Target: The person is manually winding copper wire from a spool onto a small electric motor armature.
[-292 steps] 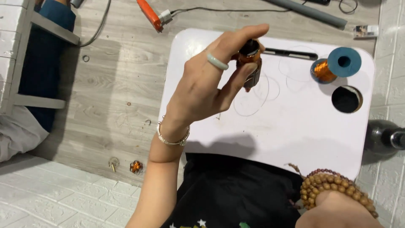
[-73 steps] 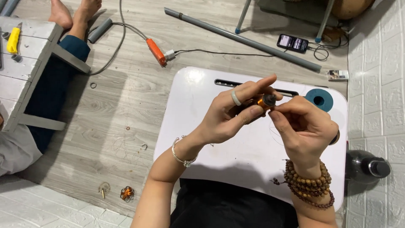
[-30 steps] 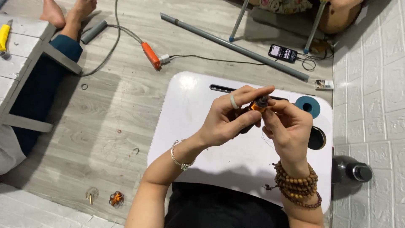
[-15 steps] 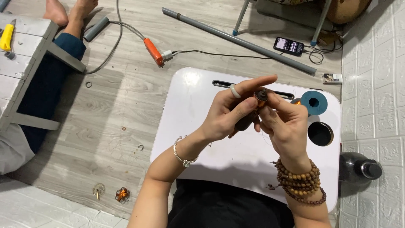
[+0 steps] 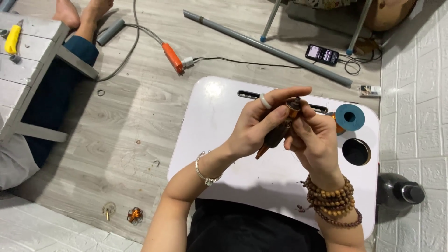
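Left hand (image 5: 261,128) grip closed round small copper-wound coil (image 5: 293,106); right hand (image 5: 313,140) pinches its tip above white table (image 5: 224,140). Best kept steady, wire taut.

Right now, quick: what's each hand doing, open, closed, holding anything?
Left hand: closed on a small dark copper-wound spindle, over the white lap table.
Right hand: fingertips pinched at the spindle's upper end; cannot tell what they grip.
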